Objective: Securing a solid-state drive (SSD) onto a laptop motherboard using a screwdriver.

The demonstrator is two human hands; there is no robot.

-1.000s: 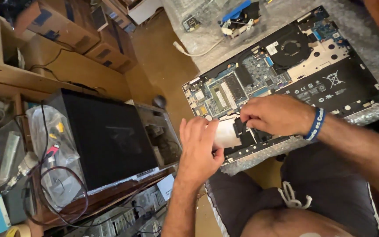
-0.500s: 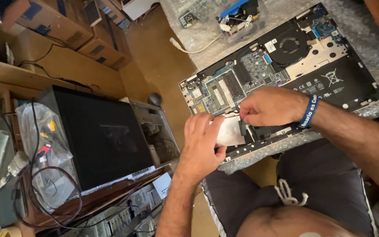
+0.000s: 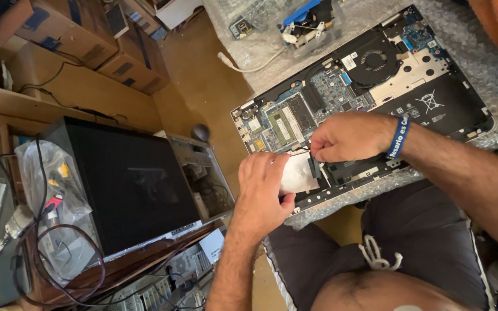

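Now the left hand (image 3: 266, 187) grips a white flat rectangular component (image 3: 298, 173) lengthwise, while the right hand (image 3: 350, 137), just above-right, pinches its thin black cable (image 3: 312, 155).

The scene is evenly lit by warm, soft light, and few hard shadows are cast. Straight lines are bent at the edges by wide-angle distortion.

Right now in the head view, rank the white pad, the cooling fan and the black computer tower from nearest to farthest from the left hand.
1. White pad, under the left hand.
2. Black computer tower, to its left.
3. Cooling fan, far up on the laptop.
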